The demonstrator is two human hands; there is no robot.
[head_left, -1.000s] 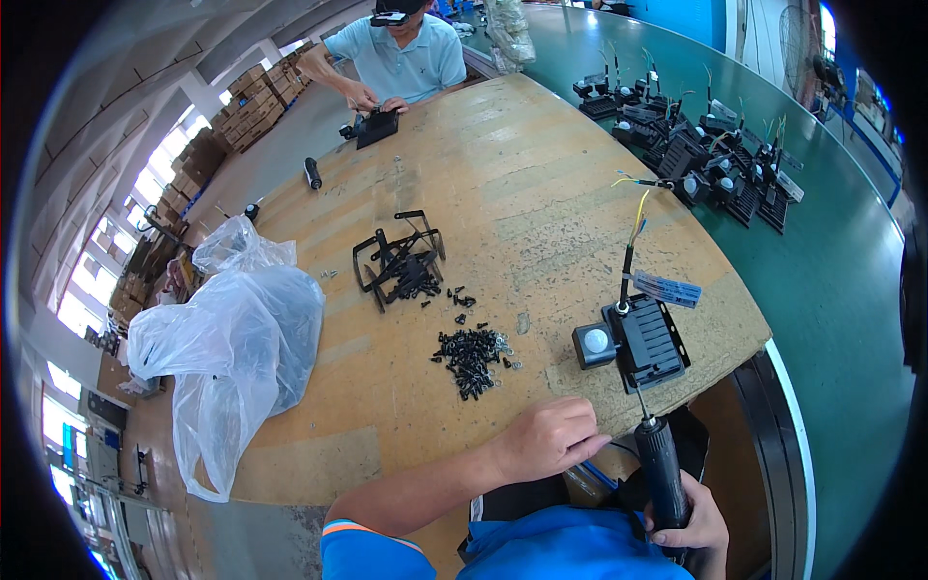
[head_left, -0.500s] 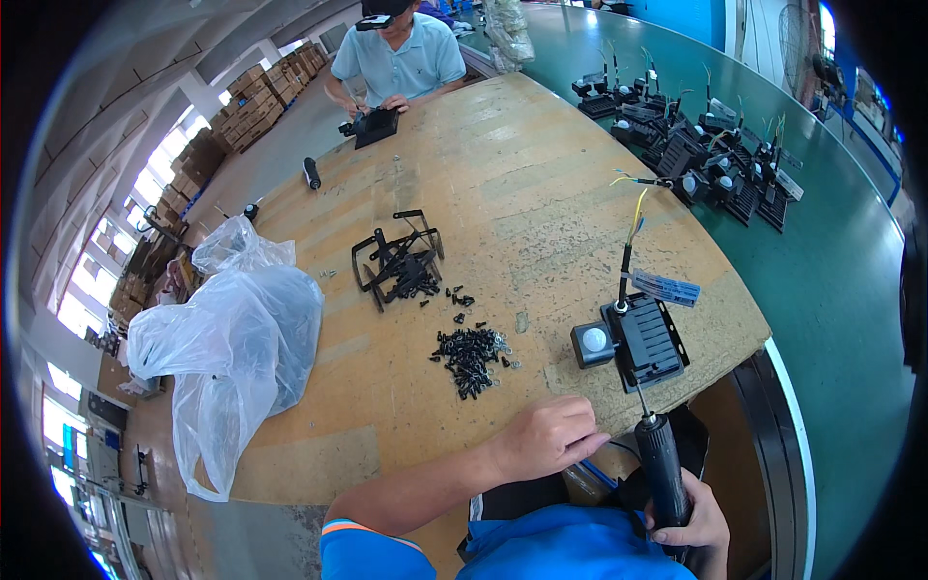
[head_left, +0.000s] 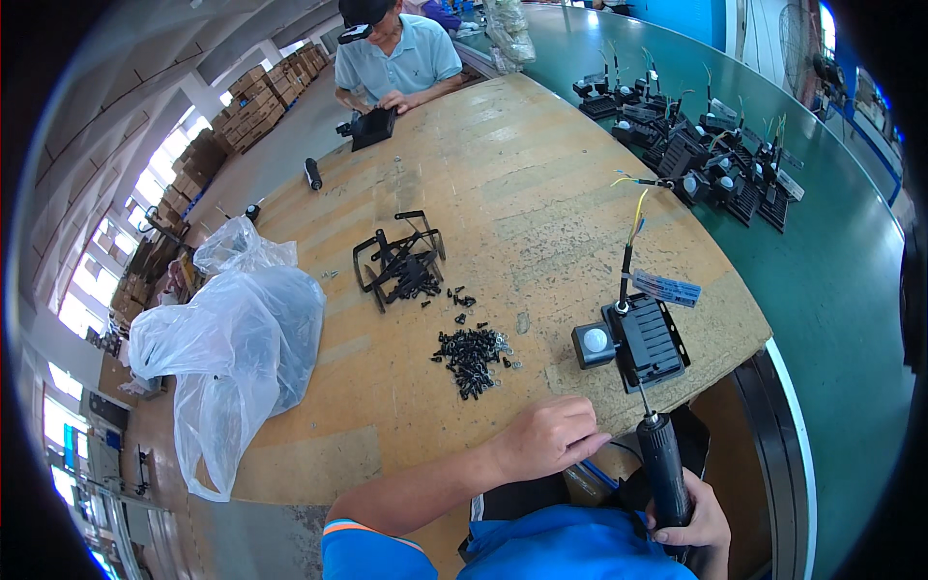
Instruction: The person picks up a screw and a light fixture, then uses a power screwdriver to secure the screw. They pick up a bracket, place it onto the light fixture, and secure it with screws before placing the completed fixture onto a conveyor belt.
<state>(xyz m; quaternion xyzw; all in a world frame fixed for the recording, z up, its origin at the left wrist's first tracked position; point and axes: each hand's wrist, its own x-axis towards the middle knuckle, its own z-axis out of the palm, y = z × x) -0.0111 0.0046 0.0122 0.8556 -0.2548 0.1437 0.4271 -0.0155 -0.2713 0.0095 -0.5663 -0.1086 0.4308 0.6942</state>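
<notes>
My right hand (head_left: 701, 517) is wrapped round a black electric screwdriver (head_left: 663, 474), held beyond the table's near edge. Its thin bit points up at the near end of a black finned floodlight (head_left: 652, 343); I cannot tell if it touches. A square sensor with a white dome (head_left: 593, 340) is attached on the light's left, and a cable with a paper tag (head_left: 665, 288) rises from its far end. At the table's edge rests my left hand (head_left: 549, 437), curled into a fist, its inside hidden. Beyond it lies a pile of black screws (head_left: 471, 361) with silvery washers.
Black metal brackets (head_left: 401, 259) lie tangled behind the screws. A white plastic bag (head_left: 246, 338) slumps on the left side. Several sensor floodlights (head_left: 691, 155) are heaped on the green surface (head_left: 831, 319) at right. Across the table, a co-worker (head_left: 398, 63) handles a black panel (head_left: 373, 128).
The co-worker's head has shifted a little to the left, and the black panel has moved slightly with their hands. My own hands, the screwdriver and the floodlight show almost no movement.
</notes>
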